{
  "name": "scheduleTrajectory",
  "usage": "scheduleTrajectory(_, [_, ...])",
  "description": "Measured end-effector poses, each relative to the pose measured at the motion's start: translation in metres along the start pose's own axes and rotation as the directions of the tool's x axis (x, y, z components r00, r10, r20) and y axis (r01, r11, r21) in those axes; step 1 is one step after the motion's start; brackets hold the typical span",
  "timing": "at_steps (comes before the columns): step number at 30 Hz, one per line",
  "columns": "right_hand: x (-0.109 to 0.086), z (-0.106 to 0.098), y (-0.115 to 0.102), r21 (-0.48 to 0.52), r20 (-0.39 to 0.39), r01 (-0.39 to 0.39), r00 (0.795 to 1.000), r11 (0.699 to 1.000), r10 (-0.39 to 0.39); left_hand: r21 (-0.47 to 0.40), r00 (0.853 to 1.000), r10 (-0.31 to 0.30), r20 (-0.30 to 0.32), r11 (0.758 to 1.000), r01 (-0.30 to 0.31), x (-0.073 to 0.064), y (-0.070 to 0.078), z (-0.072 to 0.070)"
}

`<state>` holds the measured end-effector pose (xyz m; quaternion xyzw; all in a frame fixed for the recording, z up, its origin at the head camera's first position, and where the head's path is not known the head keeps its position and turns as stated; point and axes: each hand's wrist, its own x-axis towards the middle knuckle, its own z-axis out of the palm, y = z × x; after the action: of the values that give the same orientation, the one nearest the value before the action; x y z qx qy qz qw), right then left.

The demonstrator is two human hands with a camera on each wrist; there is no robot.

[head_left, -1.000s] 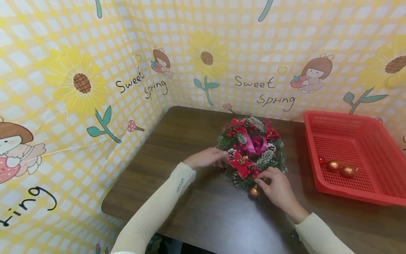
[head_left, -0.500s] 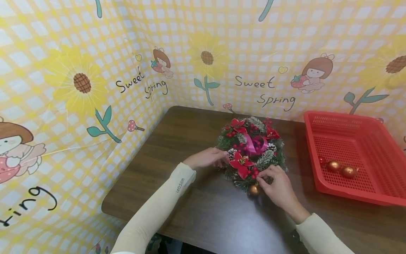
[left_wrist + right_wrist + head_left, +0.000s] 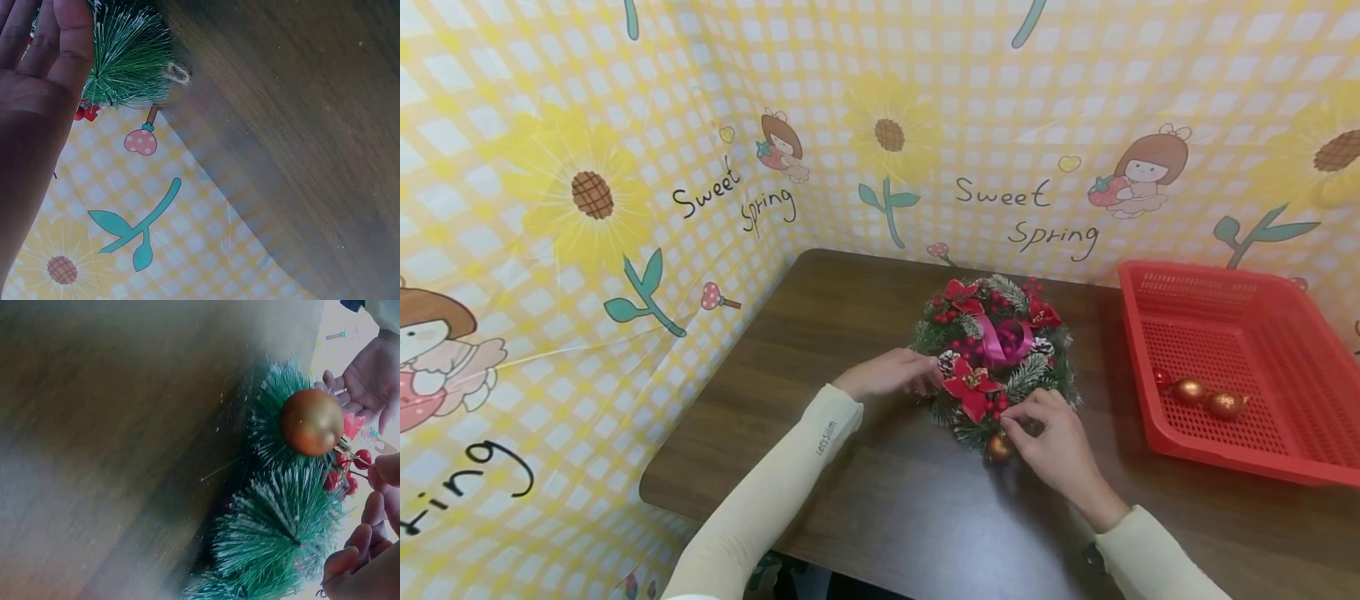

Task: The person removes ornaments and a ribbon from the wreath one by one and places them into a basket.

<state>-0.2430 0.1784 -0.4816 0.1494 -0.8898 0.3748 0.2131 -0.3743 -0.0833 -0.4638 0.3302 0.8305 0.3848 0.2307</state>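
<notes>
A Christmas wreath (image 3: 1030,379) of frosted green sprigs, red poinsettias, berries, pine cones and a pink ribbon lies on the table. At its near edge hangs a gold bauble (image 3: 1000,447), seen large in the right wrist view as a shiny ball (image 3: 311,422) against the needles. My right hand (image 3: 1052,442) pinches the bauble's thin gold string (image 3: 361,460) between thumb and index finger, beside the red berries (image 3: 332,480). At the wreath's left side, my left hand (image 3: 891,373) rests with loosely extended fingers by a pine cone (image 3: 947,362); its fingertips are partly hidden there.
A red plastic basket (image 3: 1247,458) stands to the right, holding two gold baubles (image 3: 1225,406) and a small red ball (image 3: 1161,378). Behind the brown table (image 3: 850,300) hangs a yellow checked cloth (image 3: 820,75). A twine loop (image 3: 178,74) sticks out of the wreath.
The bauble has risen slightly toward the wreath, and my right fingertips have shifted a little around its string. My left hand and the wreath have stayed in place.
</notes>
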Motion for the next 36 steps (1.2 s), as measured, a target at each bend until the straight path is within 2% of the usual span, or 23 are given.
scheduleTrajectory(8, [-0.001, -0.001, -0.005, 0.054, 0.015, 0.072, 0.997, 0.996, -0.072, 0.010, 1.000, -0.002, -0.003, 1.000, 0.002, 0.001, 0.000, 0.001])
scheduleTrajectory(15, [0.005, -0.014, -0.009, 0.063, -0.008, 0.102, 0.995, 0.993, -0.102, 0.008, 1.000, -0.007, -0.001, 1.000, 0.007, 0.000, -0.001, 0.001])
scheduleTrajectory(20, [0.016, -0.033, -0.008, 0.058, -0.075, 0.160, 0.985, 0.985, -0.156, 0.015, 1.000, -0.010, -0.005, 1.000, 0.010, 0.000, 0.001, 0.000])
scheduleTrajectory(25, [0.033, -0.063, -0.003, 0.008, -0.144, 0.197, 0.970, 0.980, -0.194, 0.023, 1.000, -0.010, -0.003, 1.000, 0.010, 0.000, 0.000, 0.001])
scheduleTrajectory(30, [0.050, -0.098, 0.009, -0.074, -0.183, 0.138, 0.972, 0.988, -0.149, 0.017, 1.000, -0.008, -0.002, 1.000, 0.008, 0.000, -0.002, 0.001])
scheduleTrajectory(36, [0.061, -0.135, 0.034, -0.161, -0.157, -0.066, 0.987, 0.985, 0.040, 0.014, 1.000, -0.003, -0.002, 1.000, 0.003, 0.001, -0.004, 0.000])
